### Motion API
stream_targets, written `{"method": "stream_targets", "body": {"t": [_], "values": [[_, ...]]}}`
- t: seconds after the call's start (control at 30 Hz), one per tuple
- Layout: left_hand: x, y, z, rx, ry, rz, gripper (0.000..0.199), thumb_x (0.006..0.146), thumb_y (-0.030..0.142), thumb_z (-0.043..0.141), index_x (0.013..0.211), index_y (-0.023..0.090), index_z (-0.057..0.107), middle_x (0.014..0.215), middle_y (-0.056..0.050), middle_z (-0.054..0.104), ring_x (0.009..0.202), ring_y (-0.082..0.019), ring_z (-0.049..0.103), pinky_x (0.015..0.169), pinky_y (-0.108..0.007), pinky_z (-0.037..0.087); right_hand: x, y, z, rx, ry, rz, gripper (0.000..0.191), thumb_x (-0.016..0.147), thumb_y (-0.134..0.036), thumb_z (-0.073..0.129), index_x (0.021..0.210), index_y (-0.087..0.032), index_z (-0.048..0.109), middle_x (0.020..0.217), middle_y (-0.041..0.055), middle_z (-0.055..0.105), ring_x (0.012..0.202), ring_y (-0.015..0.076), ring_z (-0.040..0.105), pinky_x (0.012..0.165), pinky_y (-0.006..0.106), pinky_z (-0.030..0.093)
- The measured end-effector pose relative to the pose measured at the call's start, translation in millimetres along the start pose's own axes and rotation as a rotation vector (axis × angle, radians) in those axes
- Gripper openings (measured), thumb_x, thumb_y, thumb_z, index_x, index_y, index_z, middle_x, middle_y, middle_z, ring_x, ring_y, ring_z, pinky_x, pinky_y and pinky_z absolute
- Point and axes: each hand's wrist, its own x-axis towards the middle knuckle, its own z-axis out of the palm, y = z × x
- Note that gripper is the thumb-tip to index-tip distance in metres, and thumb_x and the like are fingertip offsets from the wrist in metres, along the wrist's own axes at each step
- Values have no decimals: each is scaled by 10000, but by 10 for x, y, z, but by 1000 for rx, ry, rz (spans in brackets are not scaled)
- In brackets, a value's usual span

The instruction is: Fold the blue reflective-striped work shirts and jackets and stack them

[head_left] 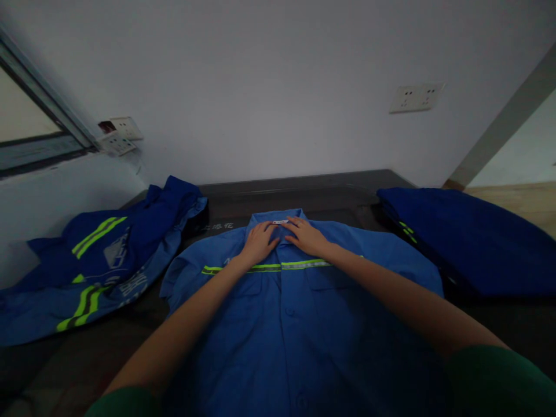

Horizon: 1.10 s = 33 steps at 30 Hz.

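Observation:
A blue work shirt (264, 313) with a yellow-green and silver reflective stripe across the chest lies spread front side up, its collar pointing to the wall. My left hand (259, 242) rests on the left side of the collar opening, fingers stretched out. On the other side of the opening lies my right hand (306, 234), its fingers also extended and apart. Both hands touch the cloth near a small white neck label (280, 222), which shows between the fingertips. The buttoned front runs down toward me, and my forearms cover parts of the chest and sleeves.
Crumpled blue garments (143, 231) with reflective stripes lie at the left. A folded dark blue garment (469, 237) lies at the right. The dark table (282, 188) meets a white wall with a socket plate (417, 97); more sockets (119, 136) are by the window frame.

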Motion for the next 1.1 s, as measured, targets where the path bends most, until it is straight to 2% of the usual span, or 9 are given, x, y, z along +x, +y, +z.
{"method": "stream_targets", "body": {"t": [0.17, 0.3, 0.43, 0.6, 0.73, 0.83, 0.93, 1.0, 1.1], "values": [[-59, -53, 168, 19, -18, -39, 377, 946, 308, 456, 1282, 156, 534, 1349, -121, 523, 1266, -248, 459, 1082, -385, 344, -46, -19, 151, -25, -159, 82, 527, 962, -437, 438, 1459, -266, 397, 1554, 96, 289, 1436, 309, 226, 1132, 522, 248], [-35, -45, 105, -27, 16, -38, 370, 926, 277, 486, 1266, 142, 542, 1314, -126, 546, 1242, -244, 475, 1076, -374, 355, -18, -111, 104, 7, -112, 82, 519, 967, -393, 429, 1462, -239, 395, 1544, 107, 309, 1433, 311, 235, 1127, 532, 254], [-99, 83, -15, -74, 66, -63, 364, 904, 243, 498, 1249, 140, 549, 1263, -126, 572, 1208, -247, 492, 1052, -382, 378, 10, -259, 122, 65, -40, 111, 530, 976, -377, 398, 1462, -165, 391, 1517, 142, 353, 1417, 285, 287, 1131, 481, 279], [-319, 317, -12, -57, -19, -105, 537, 833, 333, 613, 1319, 135, 499, 1309, -137, 537, 1225, -285, 475, 1047, -412, 380, 6, -286, 217, 14, -158, 151, 553, 972, -368, 410, 1479, -152, 362, 1537, 160, 301, 1429, 317, 242, 1138, 501, 241], [-408, 375, -12, -71, -29, -129, 478, 861, 308, 579, 1312, 166, 511, 1316, -115, 543, 1231, -262, 479, 1059, -402, 368, -7, -241, 245, -32, -201, 112, 541, 990, -395, 349, 1491, -190, 344, 1554, 144, 264, 1444, 327, 182, 1144, 523, 202], [-472, 156, -233, -95, 33, -107, 448, 870, 307, 561, 1300, 189, 525, 1312, -102, 559, 1233, -254, 489, 1067, -418, 361, -32, -237, 223, -21, -183, 94, 542, 982, -387, 375, 1486, -187, 355, 1556, 134, 266, 1446, 333, 175, 1141, 531, 210], [-698, -362, -677, -99, 129, -206, 396, 876, 286, 514, 1257, 186, 559, 1293, -101, 583, 1224, -252, 509, 1065, -431, 369, -58, -307, 185, 32, -60, 114, 514, 977, -338, 378, 1455, -149, 406, 1537, 137, 315, 1440, 308, 211, 1147, 516, 222], [-967, -777, -1011, -111, 157, -378, 425, 846, 284, 520, 1243, 141, 564, 1256, -127, 602, 1166, -255, 558, 1034, -414, 409, -40, -417, 167, 76, 31, 104, 498, 976, -313, 366, 1437, -136, 429, 1522, 136, 347, 1437, 278, 232, 1156, 486, 223], [-1437, -1256, -1382, -256, -35, -717, 559, 674, 347, 687, 1182, 134, 593, 1129, -123, 667, 1047, -298, 630, 917, -415, 503, 90, -676, 168, 121, 63, 28, 508, 964, -310, 382, 1441, -142, 421, 1526, 126, 341, 1441, 253, 227, 1158, 463, 231]]}}
